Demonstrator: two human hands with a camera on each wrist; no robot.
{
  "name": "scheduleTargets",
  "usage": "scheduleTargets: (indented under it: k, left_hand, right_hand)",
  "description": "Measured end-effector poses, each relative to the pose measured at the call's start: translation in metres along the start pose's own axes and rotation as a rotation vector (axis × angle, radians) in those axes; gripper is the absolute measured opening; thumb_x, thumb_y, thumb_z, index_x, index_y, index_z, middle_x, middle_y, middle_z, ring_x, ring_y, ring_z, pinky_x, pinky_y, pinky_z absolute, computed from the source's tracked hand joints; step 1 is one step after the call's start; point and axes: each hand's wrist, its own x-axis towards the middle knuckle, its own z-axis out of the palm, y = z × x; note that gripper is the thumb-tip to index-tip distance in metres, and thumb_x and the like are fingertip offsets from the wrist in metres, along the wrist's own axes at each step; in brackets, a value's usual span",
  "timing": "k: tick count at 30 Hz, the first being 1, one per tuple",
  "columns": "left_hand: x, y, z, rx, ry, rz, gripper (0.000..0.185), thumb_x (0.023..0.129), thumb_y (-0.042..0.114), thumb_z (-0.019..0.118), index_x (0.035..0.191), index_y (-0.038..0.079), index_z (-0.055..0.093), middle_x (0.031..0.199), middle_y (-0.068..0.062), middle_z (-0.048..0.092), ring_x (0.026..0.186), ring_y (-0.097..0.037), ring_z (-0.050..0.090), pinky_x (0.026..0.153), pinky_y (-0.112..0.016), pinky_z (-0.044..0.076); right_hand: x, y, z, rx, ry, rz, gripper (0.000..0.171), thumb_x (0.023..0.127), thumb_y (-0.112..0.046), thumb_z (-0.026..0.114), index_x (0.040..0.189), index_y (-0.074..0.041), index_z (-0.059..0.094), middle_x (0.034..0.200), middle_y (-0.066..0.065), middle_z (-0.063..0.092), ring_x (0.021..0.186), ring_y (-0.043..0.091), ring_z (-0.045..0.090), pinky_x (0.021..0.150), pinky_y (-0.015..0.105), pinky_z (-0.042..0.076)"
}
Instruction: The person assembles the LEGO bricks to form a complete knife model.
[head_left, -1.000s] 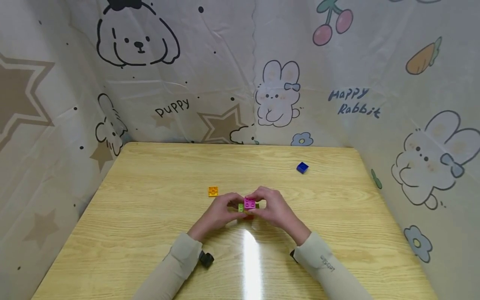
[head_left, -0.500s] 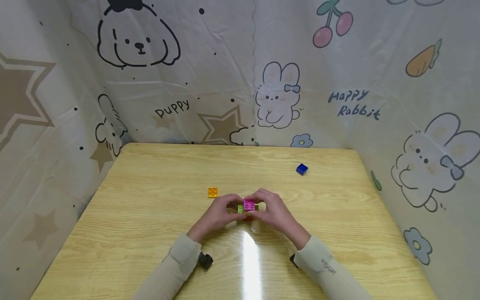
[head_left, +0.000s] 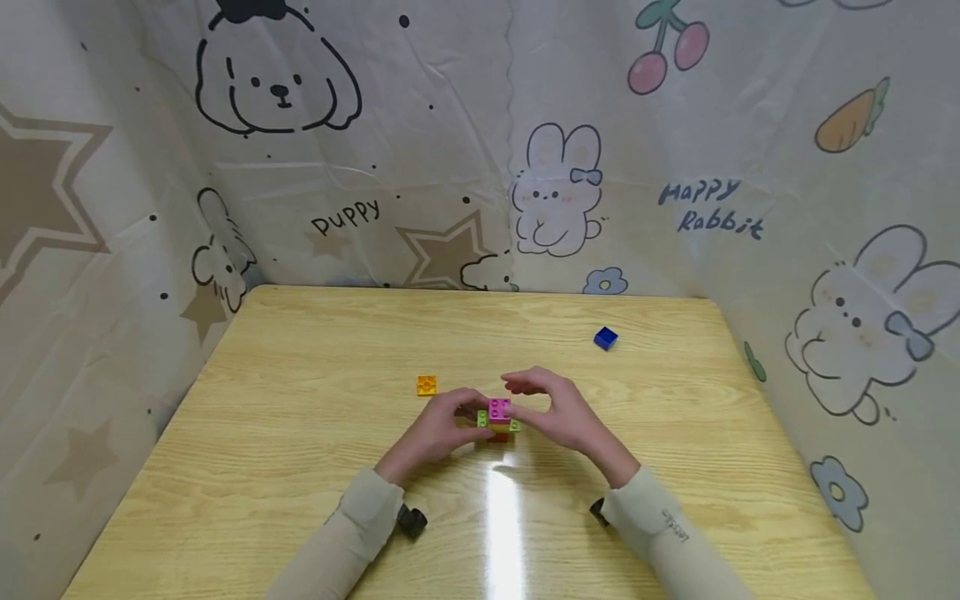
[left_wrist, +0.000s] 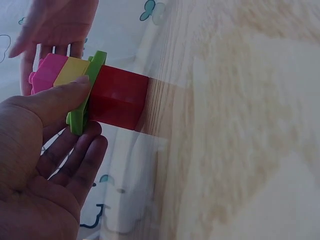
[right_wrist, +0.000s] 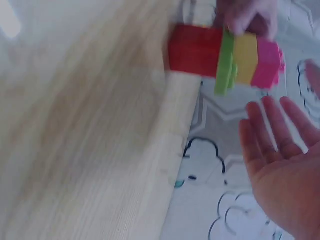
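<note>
— What does the left hand (head_left: 438,432) do near the middle of the tabletop (head_left: 300,433)?

— Its grip pinches the green plate of the brick stack (head_left: 497,418), probably to keep the stack steady on its red base.

— And the right hand (head_left: 558,412)?

— It is beside the stack with straight fingers, holding nothing. Farther back lie an orange brick (head_left: 426,384) and, toward the far right corner, a blue brick (head_left: 605,337).
</note>
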Motion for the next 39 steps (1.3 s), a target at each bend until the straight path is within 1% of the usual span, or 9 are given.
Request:
scheduleTargets:
  k: [4,7,11,13,17,20,23,31,39]
  left_hand:
    - [0.001,0.002,-0.001,0.012,-0.008,-0.022,0.033,0.081,0.026,0.078,0.111,0.028,0.065,0.107,0.016,0.064,0.094,-0.004,0.060,0.085,-0.026,0.052]
    - [0.002,0.003,-0.001,0.023,-0.017,-0.042,0.032,0.082,0.028,0.077,0.111,0.027,0.065,0.107,0.015,0.064,0.093,-0.004,0.060,0.084,-0.025,0.052]
    - [0.001,0.003,0.000,0.025,-0.012,-0.052,0.033,0.081,0.029,0.078,0.111,0.026,0.065,0.107,0.014,0.064,0.093,-0.005,0.060,0.083,-0.026,0.052]
    - [0.000,0.003,0.001,0.016,-0.011,-0.054,0.034,0.081,0.028,0.078,0.112,0.025,0.065,0.107,0.014,0.064,0.093,-0.006,0.060,0.084,-0.026,0.052]
    - [-0.001,0.001,0.003,0.004,-0.011,-0.060,0.034,0.080,0.028,0.078,0.112,0.026,0.065,0.106,0.015,0.064,0.094,-0.005,0.061,0.085,-0.025,0.052]
    - [-0.001,0.001,0.003,0.004,-0.009,-0.056,0.035,0.080,0.028,0.078,0.112,0.025,0.065,0.106,0.014,0.064,0.094,-0.005,0.061,0.085,-0.025,0.052]
    - [-0.001,0.002,0.003,0.008,-0.014,-0.051,0.034,0.081,0.029,0.078,0.112,0.024,0.065,0.107,0.014,0.064,0.094,-0.005,0.061,0.085,-0.025,0.052]
    - [-0.001,0.002,0.003,0.027,-0.017,-0.050,0.034,0.081,0.027,0.078,0.112,0.025,0.065,0.107,0.014,0.064,0.093,-0.005,0.060,0.084,-0.026,0.053]
    - [0.000,0.001,0.003,0.039,-0.012,-0.033,0.034,0.081,0.027,0.078,0.112,0.025,0.064,0.108,0.013,0.064,0.092,-0.005,0.060,0.083,-0.025,0.053]
  right_hand:
    - [0.008,0.010,-0.016,0.015,0.098,0.026,0.038,0.095,-0.039,0.059,0.127,-0.019,0.060,0.117,0.001,0.064,0.108,0.019,0.060,0.095,0.047,0.048]
    - [0.018,0.033,-0.029,-0.069,0.200,0.070,0.042,0.096,-0.039,0.056,0.129,-0.014,0.058,0.116,0.004,0.063,0.106,0.020,0.059,0.093,0.043,0.050]
    - [0.029,0.064,-0.052,-0.207,0.298,0.171,0.048,0.096,-0.032,0.059,0.138,-0.010,0.049,0.123,0.012,0.057,0.115,0.029,0.053,0.096,0.047,0.046]
    - [0.032,0.077,-0.064,-0.262,0.321,0.232,0.054,0.095,-0.028,0.060,0.143,-0.010,0.043,0.131,0.016,0.051,0.121,0.034,0.047,0.100,0.051,0.041]
    - [0.037,0.099,-0.083,-0.347,0.312,0.345,0.066,0.094,-0.028,0.061,0.150,-0.012,0.030,0.142,0.023,0.038,0.130,0.042,0.035,0.105,0.058,0.033]
    - [0.039,0.112,-0.092,-0.366,0.282,0.401,0.070,0.094,-0.027,0.060,0.152,-0.011,0.024,0.147,0.027,0.030,0.133,0.046,0.029,0.107,0.060,0.029]
    - [0.040,0.122,-0.096,-0.360,0.250,0.448,0.069,0.095,-0.027,0.059,0.152,-0.009,0.025,0.148,0.028,0.028,0.134,0.047,0.029,0.109,0.060,0.027]
    - [0.041,0.127,-0.092,-0.362,0.212,0.469,0.050,0.094,-0.023,0.061,0.139,-0.005,0.047,0.134,0.026,0.047,0.122,0.044,0.045,0.103,0.057,0.038]
    - [0.041,0.123,-0.083,-0.303,0.234,0.429,0.041,0.093,-0.023,0.063,0.130,-0.007,0.053,0.122,0.019,0.056,0.109,0.036,0.055,0.093,0.052,0.046]
